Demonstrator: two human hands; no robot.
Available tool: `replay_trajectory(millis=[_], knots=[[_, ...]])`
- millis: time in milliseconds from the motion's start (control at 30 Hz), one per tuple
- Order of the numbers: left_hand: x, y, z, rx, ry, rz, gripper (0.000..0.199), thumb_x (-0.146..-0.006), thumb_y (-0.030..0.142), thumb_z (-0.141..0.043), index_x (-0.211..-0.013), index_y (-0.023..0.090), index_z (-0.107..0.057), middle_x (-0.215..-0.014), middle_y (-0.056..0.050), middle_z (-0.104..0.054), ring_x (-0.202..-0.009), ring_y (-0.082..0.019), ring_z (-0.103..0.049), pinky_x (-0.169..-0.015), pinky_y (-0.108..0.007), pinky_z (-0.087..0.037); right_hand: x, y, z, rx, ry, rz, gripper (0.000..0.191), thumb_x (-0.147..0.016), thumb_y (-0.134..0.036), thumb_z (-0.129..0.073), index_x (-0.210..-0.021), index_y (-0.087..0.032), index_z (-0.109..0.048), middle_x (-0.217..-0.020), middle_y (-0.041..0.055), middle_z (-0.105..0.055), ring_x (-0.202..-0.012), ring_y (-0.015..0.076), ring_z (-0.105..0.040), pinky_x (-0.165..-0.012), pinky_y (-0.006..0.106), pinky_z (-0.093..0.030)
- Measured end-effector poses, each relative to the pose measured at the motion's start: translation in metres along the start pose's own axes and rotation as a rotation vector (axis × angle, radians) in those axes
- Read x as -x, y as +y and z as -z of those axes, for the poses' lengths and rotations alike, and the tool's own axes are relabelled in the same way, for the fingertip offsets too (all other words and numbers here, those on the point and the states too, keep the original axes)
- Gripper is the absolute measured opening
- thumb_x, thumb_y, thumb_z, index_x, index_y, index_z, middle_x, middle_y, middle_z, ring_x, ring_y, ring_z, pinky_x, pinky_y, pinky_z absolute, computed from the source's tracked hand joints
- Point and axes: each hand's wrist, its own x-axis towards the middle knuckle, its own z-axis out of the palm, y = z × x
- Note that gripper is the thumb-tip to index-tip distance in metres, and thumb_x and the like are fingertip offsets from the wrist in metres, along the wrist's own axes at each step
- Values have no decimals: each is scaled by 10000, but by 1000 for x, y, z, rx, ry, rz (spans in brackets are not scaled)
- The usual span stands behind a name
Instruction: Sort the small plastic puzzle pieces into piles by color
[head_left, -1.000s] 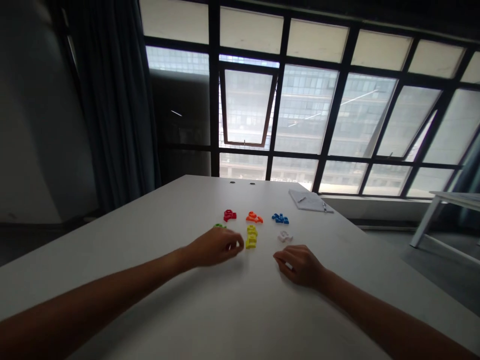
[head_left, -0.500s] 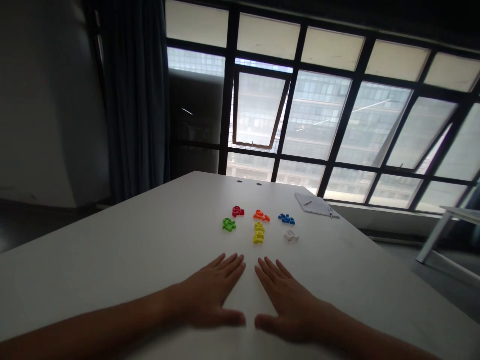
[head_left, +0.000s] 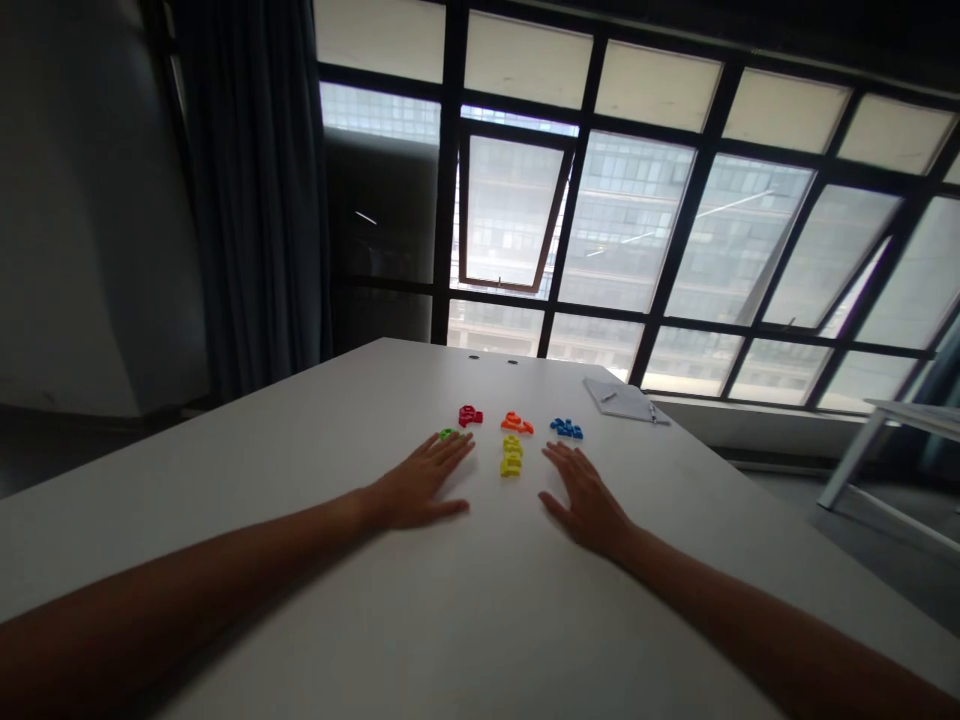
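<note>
My left hand (head_left: 420, 485) lies flat and spread on the white table (head_left: 300, 500), holding nothing, with its fingertips touching or just overlapping a green plastic piece (head_left: 448, 434). My right hand (head_left: 585, 500) is also flat and empty, just below a blue plastic piece (head_left: 566, 429). Between the hands sits a yellow plastic stack or cluster (head_left: 511, 456). Farther back lie a red plastic piece (head_left: 470, 416) and an orange plastic piece (head_left: 517, 424). The pale piece seen earlier is out of sight, probably behind my right hand.
A notepad with a pen (head_left: 624, 401) lies near the table's far right corner. Large dark-framed windows (head_left: 622, 220) stand beyond the far edge, with a dark curtain (head_left: 255, 180) at the left. A white side table (head_left: 900, 420) stands to the right.
Both flat hands have slid forward toward the pieces. My left fingers now partly cover the green piece, and the pale piece no longer shows. The view has tilted slightly.
</note>
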Motion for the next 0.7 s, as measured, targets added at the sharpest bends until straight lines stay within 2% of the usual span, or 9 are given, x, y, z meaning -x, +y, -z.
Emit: replay_trajectory(millis=[67,100,200,267,367,467,600,700], knots=[[-15,-27,-5,1,91,141,1080,-890,785,-488,-1650,146,-61,-1699,-160,-46,-1569,-371,-55,-1268,-534,-30,-18,37,-11,30,115,-175,773,-951,-575,-535,-1563,-155,-318,-1587,211,-400,-1482,368,-354,-1213,619,-240],[-24,-40,-8,33,106,216,1146,-854,814,-510,-1645,121,-54,-1696,-183,-41,-1564,-388,-62,-1264,-543,-56,-28,53,-16,24,130,-293,801,-948,-607,-514,-1570,-153,-291,-1584,217,-397,-1474,373,-364,-1192,625,-274],[-56,-71,-15,212,163,453,1119,-851,841,-462,-1623,105,-123,-1694,-200,-60,-1554,-415,-93,-1246,-552,-143,-62,89,-28,-10,-8,-604,793,-995,-640,-357,-1607,-156,-214,-1643,220,-283,-1524,360,-267,-1191,608,-258],[-78,-87,-19,254,163,513,1015,-906,821,-357,-1615,133,-124,-1691,-197,-86,-1559,-389,-106,-1227,-563,-199,-84,104,-35,-24,-81,-663,811,-1000,-663,-318,-1617,-150,-206,-1654,234,-246,-1538,379,-220,-1190,625,-219],[-111,-103,-21,293,121,558,949,-928,816,-244,-1613,167,-149,-1682,-194,-155,-1559,-351,-161,-1212,-570,-234,-112,117,-47,-63,-144,-636,840,-980,-690,-370,-1603,-134,-279,-1636,247,-288,-1527,404,-235,-1195,620,-183],[-142,-111,-24,309,53,551,962,-907,833,-245,-1597,162,-250,-1652,-209,-254,-1530,-364,-257,-1216,-593,-189,-137,119,-60,-136,-173,-558,796,-975,-673,-413,-1548,-121,-409,-1606,224,-371,-1510,360,-300,-1223,534,-182],[-177,-105,-34,311,1,484,859,-924,796,-303,-1521,192,-433,-1583,-197,-414,-1488,-395,-337,-1198,-637,-165,-162,104,-78,-282,-139,-424,649,-974,-615,-466,-1432,-166,-568,-1539,150,-502,-1451,282,-415,-1221,418,-243],[-190,-92,-44,320,2,343,686,-974,697,-337,-1417,225,-562,-1500,-137,-546,-1418,-361,-453,-1185,-579,-265,-169,84,-87,-419,-85,-365,527,-972,-562,-488,-1315,-202,-663,-1420,107,-623,-1361,264,-513,-1180,396,-322]])
